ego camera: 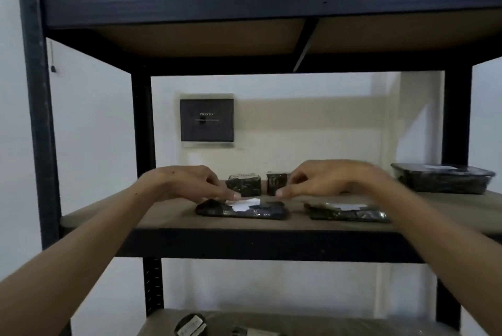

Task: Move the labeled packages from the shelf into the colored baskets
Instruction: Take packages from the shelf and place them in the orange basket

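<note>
A flat black wrapped package [252, 212] with a white label lies near the front of the middle shelf [168, 216]. My left hand [187, 182] and my right hand [323, 179] hover just above it, fingertips pointing down toward its label, holding nothing. A second flat black package [346, 212] with a white label lies to its right, under my right wrist. Behind them stand two small black wrapped blocks [244, 184] [276, 182]. A larger black package [442, 180] rests at the far right of the shelf. No colored basket is in view.
The dark metal shelf frame has uprights at left [142, 129] and right [456, 118], with an upper board [271, 1] overhead. A black panel [207, 120] hangs on the wall behind. More wrapped items [190, 324] lie on the lower shelf.
</note>
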A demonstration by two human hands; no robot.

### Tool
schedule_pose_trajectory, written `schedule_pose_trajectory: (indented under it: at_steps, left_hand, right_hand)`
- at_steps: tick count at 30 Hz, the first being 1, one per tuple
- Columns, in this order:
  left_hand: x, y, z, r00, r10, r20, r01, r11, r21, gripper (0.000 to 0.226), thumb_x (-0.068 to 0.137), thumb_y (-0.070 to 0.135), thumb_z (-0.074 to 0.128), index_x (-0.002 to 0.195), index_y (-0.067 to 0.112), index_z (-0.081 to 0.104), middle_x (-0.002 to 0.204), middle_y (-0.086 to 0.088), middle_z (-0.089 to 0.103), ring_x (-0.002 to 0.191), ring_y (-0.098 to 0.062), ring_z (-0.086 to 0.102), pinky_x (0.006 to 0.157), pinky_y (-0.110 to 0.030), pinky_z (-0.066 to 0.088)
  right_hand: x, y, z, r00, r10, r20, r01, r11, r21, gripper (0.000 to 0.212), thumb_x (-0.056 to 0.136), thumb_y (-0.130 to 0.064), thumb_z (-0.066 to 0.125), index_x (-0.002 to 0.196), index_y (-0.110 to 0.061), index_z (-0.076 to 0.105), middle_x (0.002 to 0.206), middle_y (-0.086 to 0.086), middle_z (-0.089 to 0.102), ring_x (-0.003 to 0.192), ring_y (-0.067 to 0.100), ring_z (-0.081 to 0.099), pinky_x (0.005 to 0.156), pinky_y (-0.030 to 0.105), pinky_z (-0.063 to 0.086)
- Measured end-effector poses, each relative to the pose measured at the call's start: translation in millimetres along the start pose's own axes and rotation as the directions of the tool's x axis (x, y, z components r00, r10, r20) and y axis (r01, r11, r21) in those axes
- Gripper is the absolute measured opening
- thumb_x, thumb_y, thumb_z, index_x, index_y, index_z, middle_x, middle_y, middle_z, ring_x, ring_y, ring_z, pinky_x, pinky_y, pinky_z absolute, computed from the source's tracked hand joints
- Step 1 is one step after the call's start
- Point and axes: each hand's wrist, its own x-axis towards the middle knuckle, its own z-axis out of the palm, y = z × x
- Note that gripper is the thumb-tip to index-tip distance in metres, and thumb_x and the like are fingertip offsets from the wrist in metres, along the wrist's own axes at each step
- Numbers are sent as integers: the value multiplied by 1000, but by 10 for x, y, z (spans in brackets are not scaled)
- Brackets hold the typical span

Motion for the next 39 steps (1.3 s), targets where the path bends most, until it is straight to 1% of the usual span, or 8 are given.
schedule_pose_trajectory:
  at_steps: [6,9,13,19,22,24,30,39]
  left_hand:
    - [-47,-100,-11,990,130,63,-130,992,-2,45,80,62,69,91,20,75,98,5,67,102,-14,59,91,-29,43]
    - [-4,-139,-21,986,163,19,-163,986,-38,46,70,62,79,96,24,74,104,9,72,108,-15,62,98,-35,48]
    - [-7,-163,52,981,180,-75,-191,965,-179,51,67,47,86,103,19,65,102,5,77,105,-17,65,87,-27,52]
    - [-97,-131,143,959,228,-170,-274,902,-334,42,72,22,87,101,14,58,98,-10,77,88,-18,69,73,-26,52]
    - [-144,-103,202,950,210,-232,-294,854,-430,40,72,17,86,103,11,61,94,-10,76,85,-19,70,64,-21,54]
    - [-181,-47,264,939,197,-281,-320,799,-510,39,73,12,85,106,10,63,98,-13,75,87,-21,72,68,-24,58]
    - [-300,317,521,919,89,-385,-371,528,-764,43,72,0,80,112,0,64,112,-21,68,92,-32,74,78,-40,63]
    - [-623,1304,1169,895,135,-426,-444,365,-818,35,73,1,78,105,7,65,109,-17,68,96,-28,73,79,-39,62]
  right_hand:
    - [-363,315,-216,950,227,212,-239,971,29,32,87,-53,66,107,-29,76,123,-10,66,119,10,57,113,39,39]
    - [-410,304,-186,927,272,257,-308,945,111,31,91,-47,66,108,-24,75,125,-9,65,121,10,55,112,37,38]
    - [-457,269,-137,959,231,161,-255,955,149,33,88,-46,69,103,-18,74,116,-1,67,114,17,57,108,41,42]
    - [-572,250,-89,986,166,-4,-159,951,266,40,79,-46,80,106,-23,62,87,-7,70,87,13,59,76,29,42]
    - [-641,268,-54,987,129,-94,-106,968,226,37,79,-48,79,103,-29,59,85,-10,66,84,12,60,77,30,44]
    - [-715,292,-31,984,83,-158,-45,972,230,32,79,-46,79,100,-32,59,83,-8,69,81,13,62,79,34,49]
    - [-1129,479,-73,912,48,-408,36,980,195,22,89,-36,71,106,-34,56,98,-4,74,93,16,70,88,43,58]
    - [-2273,1132,-19,787,134,-602,87,942,323,17,92,-37,68,104,-32,57,96,-9,72,83,11,71,75,32,55]
